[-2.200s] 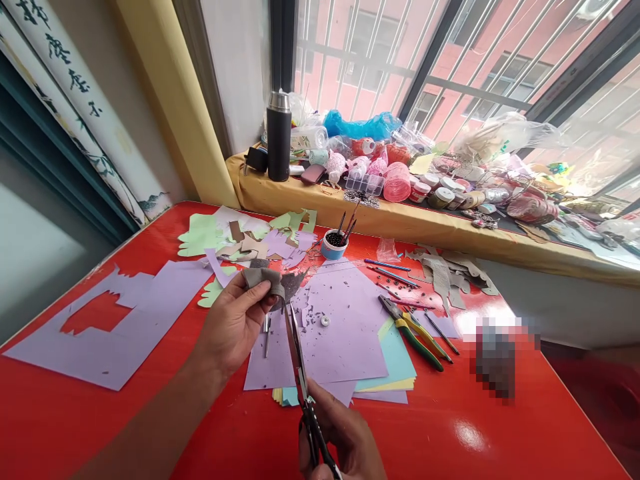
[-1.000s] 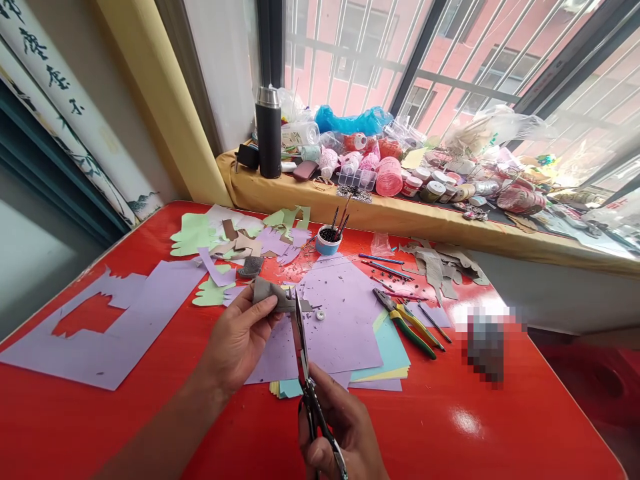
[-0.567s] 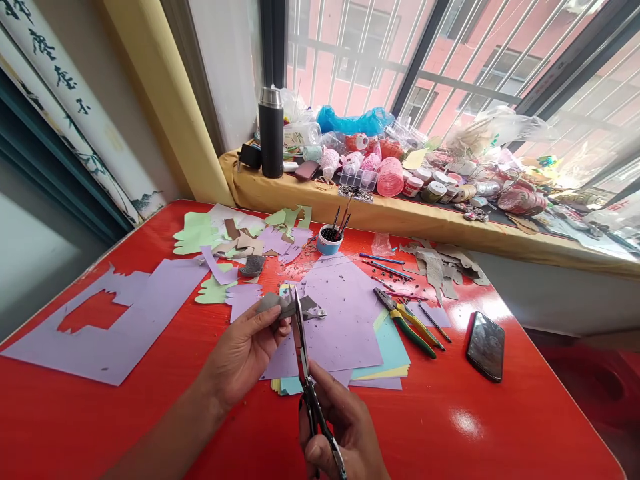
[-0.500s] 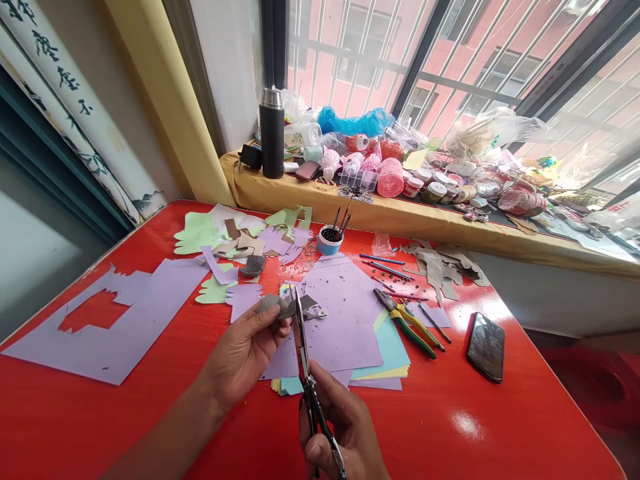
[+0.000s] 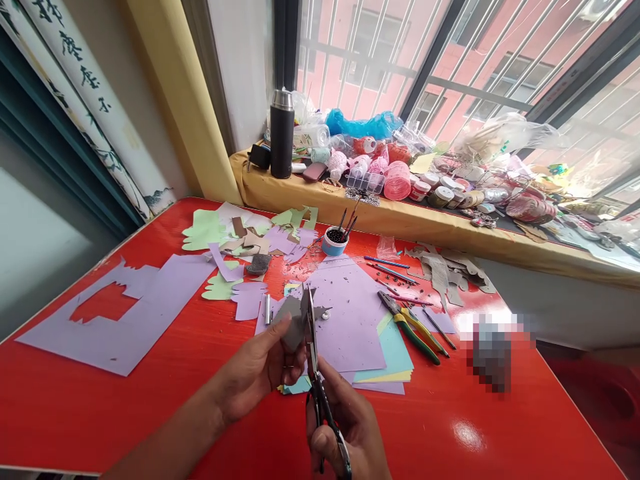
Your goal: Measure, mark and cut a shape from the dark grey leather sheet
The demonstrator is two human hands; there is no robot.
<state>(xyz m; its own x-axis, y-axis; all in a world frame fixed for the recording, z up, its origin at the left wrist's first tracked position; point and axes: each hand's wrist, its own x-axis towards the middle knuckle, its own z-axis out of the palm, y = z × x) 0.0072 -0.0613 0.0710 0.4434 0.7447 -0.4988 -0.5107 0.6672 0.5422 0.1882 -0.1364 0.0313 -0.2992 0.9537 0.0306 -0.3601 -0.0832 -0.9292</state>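
Note:
Between thumb and fingers, my left hand [image 5: 263, 370] pinches a small piece of grey sheet material [image 5: 291, 323], its dark edge at the blades. My right hand [image 5: 347, 423] grips a pair of scissors [image 5: 311, 333] by the black handles, with the blades pointing away from me and nearly together beside the grey piece. Beneath both hands lies a stack of purple paper [image 5: 350, 327] with blue and yellow sheets [image 5: 395, 347] under it. Dark scraps are scattered over the purple sheet. A small silvery cylinder [image 5: 268, 309] stands just left of the grey piece.
Left on the red table lies a purple sheet with a cut-out [image 5: 145, 320]; paper scraps [image 5: 205, 230] lie behind. A small tub of black beads [image 5: 335, 241] stands at the back. Pliers [image 5: 410, 327] and grey scraps [image 5: 440, 267] are at right. A blurred patch covers an object beyond.
The grey piece in my left hand has turned and shows more of its flat face. The silvery cylinder has come into sight behind it. The view has shifted slightly.

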